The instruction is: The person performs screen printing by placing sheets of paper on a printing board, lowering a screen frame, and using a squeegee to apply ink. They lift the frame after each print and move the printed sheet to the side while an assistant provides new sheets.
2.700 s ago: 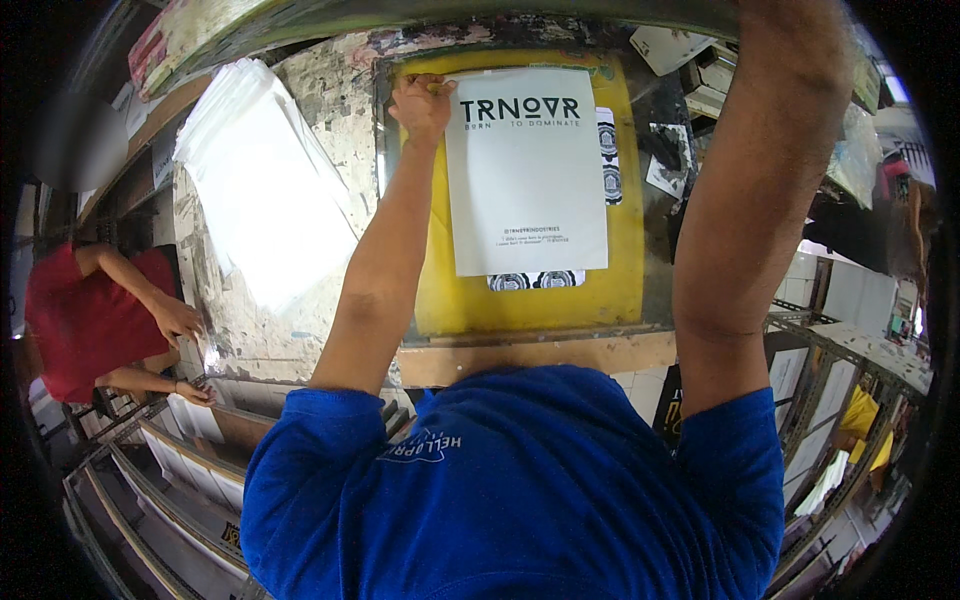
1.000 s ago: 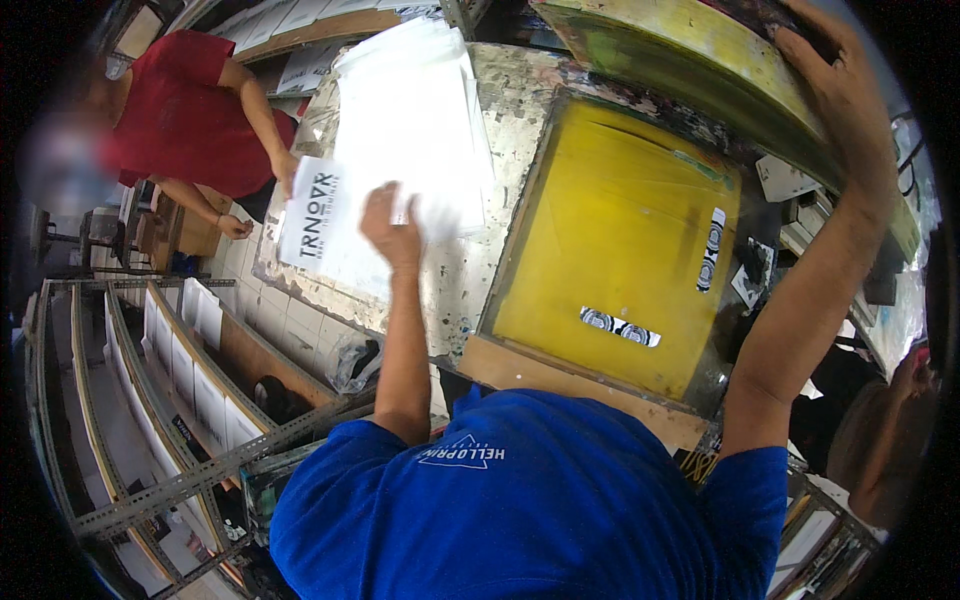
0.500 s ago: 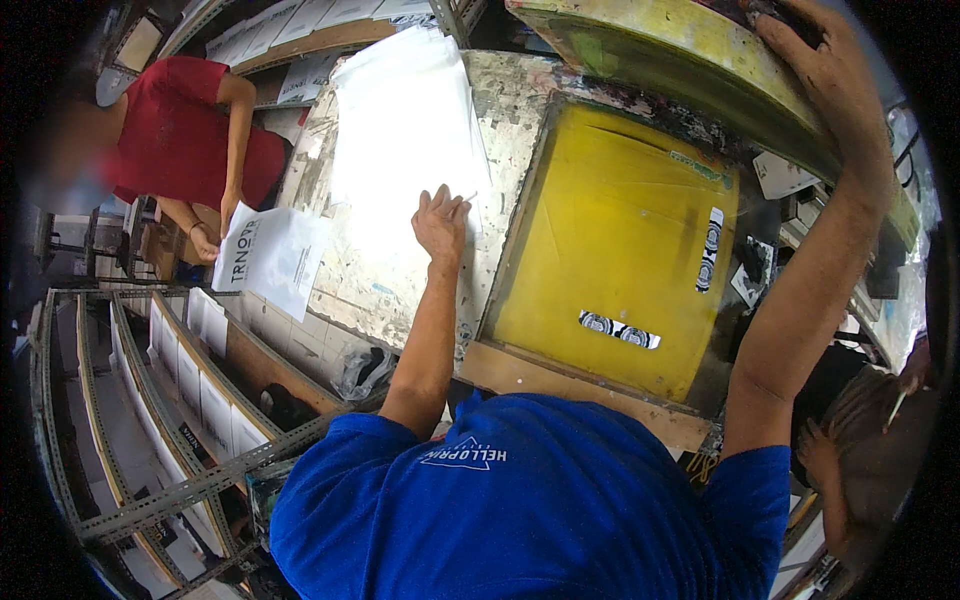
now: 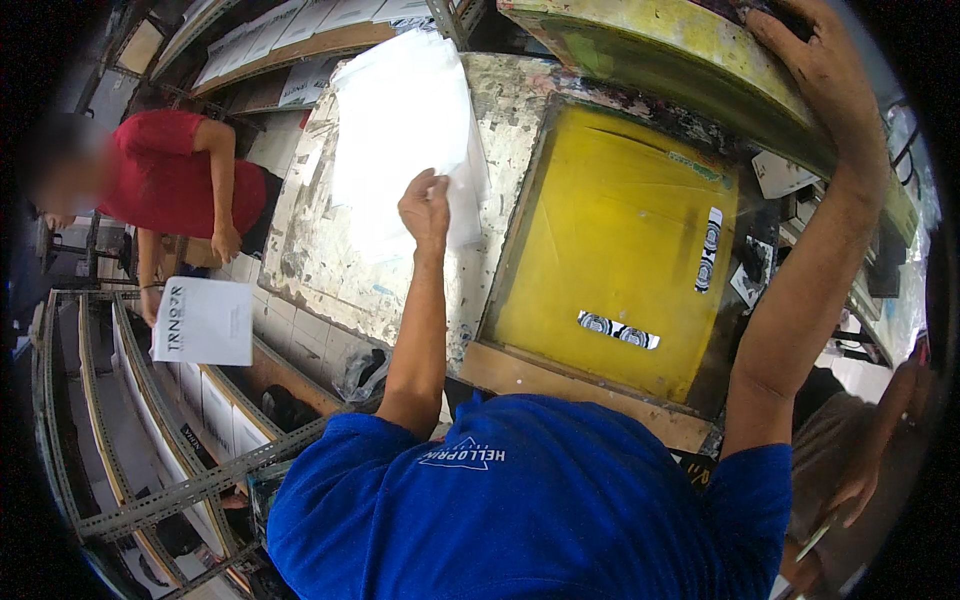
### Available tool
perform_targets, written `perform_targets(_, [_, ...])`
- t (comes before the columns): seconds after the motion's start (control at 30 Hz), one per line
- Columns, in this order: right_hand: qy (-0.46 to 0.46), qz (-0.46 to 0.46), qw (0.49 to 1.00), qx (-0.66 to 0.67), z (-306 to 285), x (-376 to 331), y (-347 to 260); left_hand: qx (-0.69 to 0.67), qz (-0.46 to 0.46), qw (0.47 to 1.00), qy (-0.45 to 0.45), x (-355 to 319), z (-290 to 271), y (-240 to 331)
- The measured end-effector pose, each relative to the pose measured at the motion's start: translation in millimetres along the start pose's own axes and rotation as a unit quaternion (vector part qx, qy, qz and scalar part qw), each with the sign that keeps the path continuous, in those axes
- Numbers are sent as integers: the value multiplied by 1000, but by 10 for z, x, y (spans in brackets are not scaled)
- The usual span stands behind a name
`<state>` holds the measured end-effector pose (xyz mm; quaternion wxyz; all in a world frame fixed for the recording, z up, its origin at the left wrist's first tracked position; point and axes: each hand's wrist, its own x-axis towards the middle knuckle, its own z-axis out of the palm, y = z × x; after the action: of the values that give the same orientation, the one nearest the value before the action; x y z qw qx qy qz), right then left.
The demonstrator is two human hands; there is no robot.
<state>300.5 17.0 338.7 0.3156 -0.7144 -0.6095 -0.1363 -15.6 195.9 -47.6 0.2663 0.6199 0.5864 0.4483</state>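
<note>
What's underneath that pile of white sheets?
The white sheets lie on a stained table, visible beside them. Whatever is directly beneath is covered from view; the left hand also hides part of them.

Messy pile of bright white sheets [image 4: 400,125], edges kinda uneven, on the scuffed table [image 4: 510,125]; yellow-green-stained screen-printing frame [image 4: 670,62] sits raised at the far right.
</note>
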Motion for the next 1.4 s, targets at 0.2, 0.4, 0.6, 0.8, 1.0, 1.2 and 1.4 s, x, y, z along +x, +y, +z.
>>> perform_targets(0.2, [46, -40, 997, -45, 34, -34, 141, 224, 170, 909, -308, -676, -6, 543])
perform_targets(0.4, [50, -58, 995, -60, 73, -22, 206, 228, 276, 850, -386, -1244, 596, 348])
perform_targets(0.6, [-53, -69, 990, 110, -52, 181, 419, 142, 418, 782, -441, -1427, 1421, 686])
perform_targets(0.8, [-8, -68, 994, 80, 39, 212, 597, 149, 421, 724, -525, -1675, 1601, 969])
perform_targets(1.0, [-9, -52, 997, 52, 19, 184, 572, 123, 432, 721, -527, -1851, 1504, 957])
perform_targets(1.2, [-36, -64, 992, 105, -124, 47, 440, 84, 444, 741, -497, -1937, 1483, 888])
perform_targets(1.4, [-9, -76, 996, 50, -24, 1, 426, 118, 470, 734, -476, -1950, 1505, 895])
